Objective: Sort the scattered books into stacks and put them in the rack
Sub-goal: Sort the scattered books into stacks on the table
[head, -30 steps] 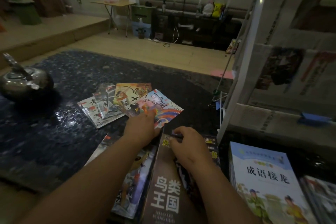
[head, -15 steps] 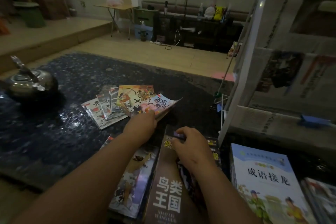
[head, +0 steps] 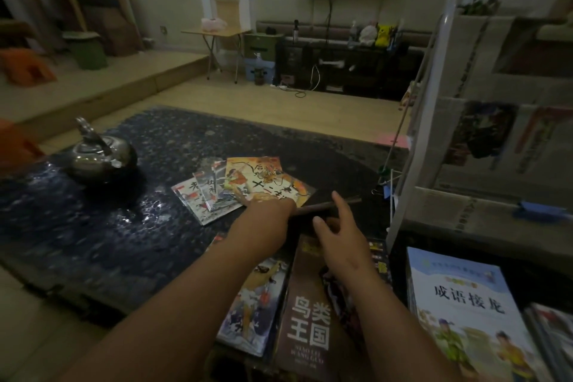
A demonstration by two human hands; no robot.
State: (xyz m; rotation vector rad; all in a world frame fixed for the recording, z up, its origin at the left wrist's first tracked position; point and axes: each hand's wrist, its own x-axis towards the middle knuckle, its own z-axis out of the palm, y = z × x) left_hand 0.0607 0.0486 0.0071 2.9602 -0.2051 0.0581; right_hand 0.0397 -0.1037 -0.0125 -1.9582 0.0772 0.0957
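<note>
Paper, thin and bendy, is what you have here: a thin book (head: 313, 210) seen from its edge, so it looks like a dark stripe. Its long side runs left to right, tipped up a little toward the rack (head: 399, 195).

Your left hand (head: 266, 215) holds the left end (your fingers are tucked under, so I can't see how). Your right hand (head: 341, 239) is spread wide with nothing in it, right by the free end. I can't tell if it touches. I think the right hand is the nearer one to catch that end.

Just behind lies a fan of shiny picture books (head: 235, 186) on the bumpy, glossy dark table (head: 93, 226). Close to you are the flat brown bird book (head: 307, 319) and a blue-and-white book (head: 465, 304) on a stack.

The rack is made of white metal tubes and stands to your right, nearer your right hand. A round metal kettle (head: 99, 158) sits far off to the left.
</note>
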